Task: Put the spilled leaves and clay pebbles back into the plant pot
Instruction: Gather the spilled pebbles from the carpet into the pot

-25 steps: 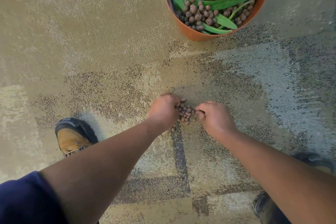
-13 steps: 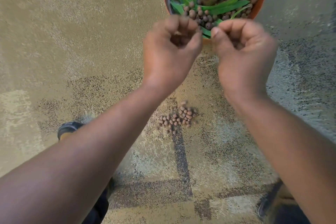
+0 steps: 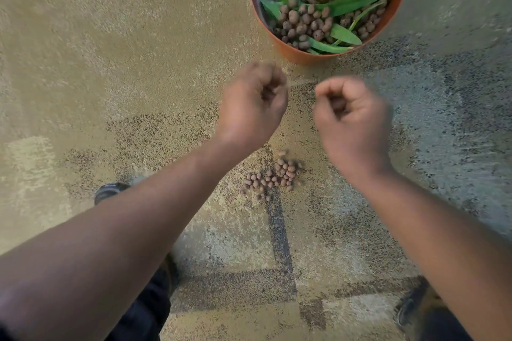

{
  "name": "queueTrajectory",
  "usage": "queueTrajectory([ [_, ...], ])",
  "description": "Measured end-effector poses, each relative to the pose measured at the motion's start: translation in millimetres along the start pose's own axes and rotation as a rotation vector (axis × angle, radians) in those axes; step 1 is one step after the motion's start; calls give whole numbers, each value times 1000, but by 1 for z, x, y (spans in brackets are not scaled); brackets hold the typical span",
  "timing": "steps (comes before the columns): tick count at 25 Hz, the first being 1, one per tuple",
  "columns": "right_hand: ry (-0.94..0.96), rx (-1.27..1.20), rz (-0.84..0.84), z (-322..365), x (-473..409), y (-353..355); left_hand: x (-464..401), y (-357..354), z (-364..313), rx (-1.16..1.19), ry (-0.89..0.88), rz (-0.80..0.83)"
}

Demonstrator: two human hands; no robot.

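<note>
Both hands above floor, between pot (image 3: 327, 55) and pebbles (image 3: 273, 176). Left hand (image 3: 253, 108), right hand (image 3: 352, 119): fingers curled, blurred; cannot tell if holding anything. Pebble pile near, pot far. Best scoop with cupped fingers, release low over pot.

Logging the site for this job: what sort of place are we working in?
Probably an indoor carpeted room, such as an office or lobby. The floor is patterned carpet, with an orange plant pot standing on it and spilled clay pebbles on the pile.
</note>
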State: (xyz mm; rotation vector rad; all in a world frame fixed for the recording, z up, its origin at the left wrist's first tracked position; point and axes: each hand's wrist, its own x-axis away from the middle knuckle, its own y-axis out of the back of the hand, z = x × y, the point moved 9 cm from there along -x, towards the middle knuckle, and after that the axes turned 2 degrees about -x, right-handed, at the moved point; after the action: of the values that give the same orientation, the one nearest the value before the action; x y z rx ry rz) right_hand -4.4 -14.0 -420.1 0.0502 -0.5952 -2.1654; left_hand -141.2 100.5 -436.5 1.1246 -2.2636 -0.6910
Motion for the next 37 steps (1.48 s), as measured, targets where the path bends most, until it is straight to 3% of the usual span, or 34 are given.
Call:
queueTrajectory([
  [4,-249,398,447,-80,49,-43,51,-68,47,-258,62,528],
  [7,-328,527,645,-112,77,-67,70,-92,56,-322,48,650],
  [17,-208,559,636,-106,79,-81,71,-103,60,-458,-66,678],
  [25,-202,583,613,-108,75,-80,73,-99,67,-459,-39,621],
  [31,-56,764,749,-97,75,-86,69,-88,75,-522,8,533],
  [37,-24,806,716,-96,74,-87,69,-81,76,-544,-37,493],
])
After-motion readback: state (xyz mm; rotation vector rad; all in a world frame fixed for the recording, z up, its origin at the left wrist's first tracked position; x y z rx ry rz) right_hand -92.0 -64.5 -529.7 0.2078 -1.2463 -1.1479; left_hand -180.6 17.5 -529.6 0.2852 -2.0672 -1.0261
